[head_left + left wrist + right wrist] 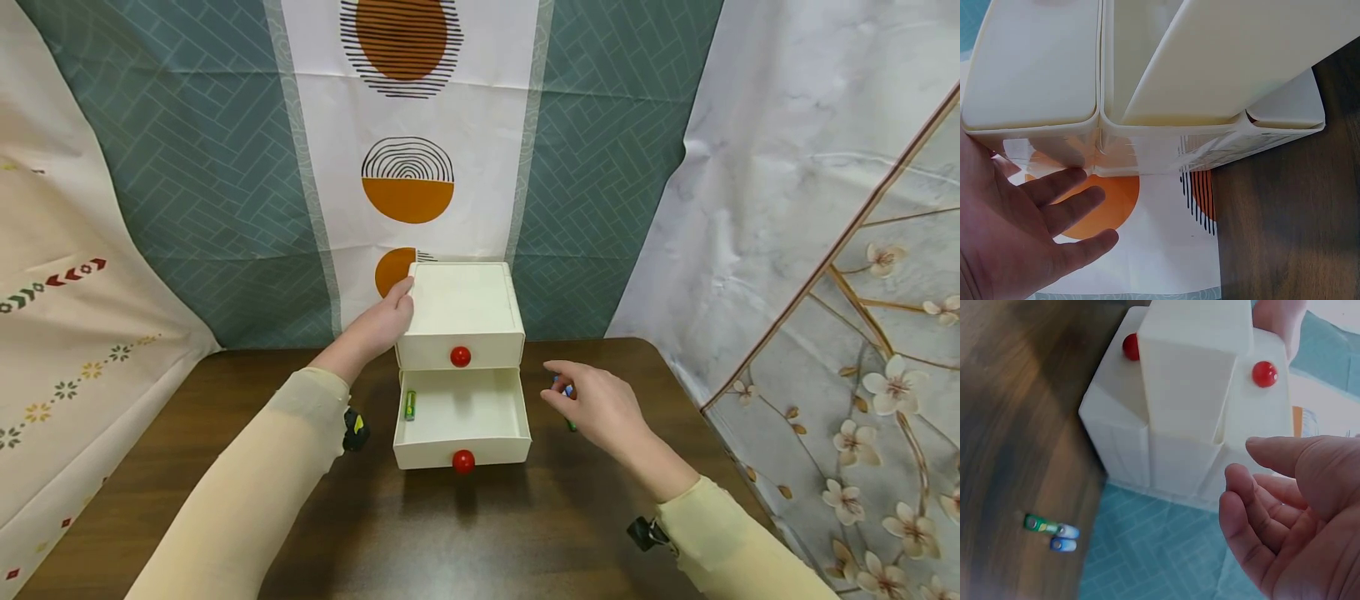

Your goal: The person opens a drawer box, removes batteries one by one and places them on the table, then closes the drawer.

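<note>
A small white drawer cabinet (465, 296) stands at the back of the table, its middle drawer (468, 417) pulled out. One green battery (409, 405) lies in that drawer, at its left side. My left hand (382, 321) rests against the cabinet's upper left side; in the left wrist view its fingers (1075, 209) are spread and fairly straight. To the right of the drawer, my right hand (600, 404) hovers over the table with loosely bent fingers and nothing in them. Below it lie a green battery (1040, 524) and two blue-and-white batteries (1064, 544), mostly hidden in the head view.
Red round knobs stick out from the top drawer (435, 354) and the middle one. A bottom drawer (1124, 381), pushed in, shows in the right wrist view. Patterned cloth (600, 167) hangs behind and beside the brown wooden table (450, 550).
</note>
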`<state>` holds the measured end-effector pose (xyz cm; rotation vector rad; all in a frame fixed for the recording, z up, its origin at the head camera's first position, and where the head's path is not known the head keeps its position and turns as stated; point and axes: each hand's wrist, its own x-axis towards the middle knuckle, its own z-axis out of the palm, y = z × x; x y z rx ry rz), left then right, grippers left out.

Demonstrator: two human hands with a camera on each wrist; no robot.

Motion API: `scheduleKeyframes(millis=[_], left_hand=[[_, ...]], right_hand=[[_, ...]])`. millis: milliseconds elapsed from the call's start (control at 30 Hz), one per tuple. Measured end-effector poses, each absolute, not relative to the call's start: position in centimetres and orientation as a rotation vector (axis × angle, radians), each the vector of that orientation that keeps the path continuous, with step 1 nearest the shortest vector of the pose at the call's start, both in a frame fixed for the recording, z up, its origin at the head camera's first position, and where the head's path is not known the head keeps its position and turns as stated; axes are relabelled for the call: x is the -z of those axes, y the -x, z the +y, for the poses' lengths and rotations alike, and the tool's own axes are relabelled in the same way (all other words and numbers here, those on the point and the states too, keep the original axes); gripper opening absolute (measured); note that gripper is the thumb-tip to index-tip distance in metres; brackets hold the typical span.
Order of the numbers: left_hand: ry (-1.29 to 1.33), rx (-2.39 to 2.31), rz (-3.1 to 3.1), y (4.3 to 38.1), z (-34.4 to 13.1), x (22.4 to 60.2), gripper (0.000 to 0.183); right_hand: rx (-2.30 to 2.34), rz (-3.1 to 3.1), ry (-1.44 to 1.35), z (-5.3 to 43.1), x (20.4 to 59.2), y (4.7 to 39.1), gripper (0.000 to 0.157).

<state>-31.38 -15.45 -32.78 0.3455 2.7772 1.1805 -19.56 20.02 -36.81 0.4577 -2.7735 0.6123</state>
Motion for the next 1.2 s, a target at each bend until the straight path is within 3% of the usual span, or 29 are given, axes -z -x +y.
scheduleKeyframes(millis=[1200], left_hand=[[-0.334, -1.205, 2.773, 31.3, -15.4, 32.9, 0.068]], right_hand=[[-0.623, -2.718, -0.706, 12.4, 35.6, 18.7, 0.034]])
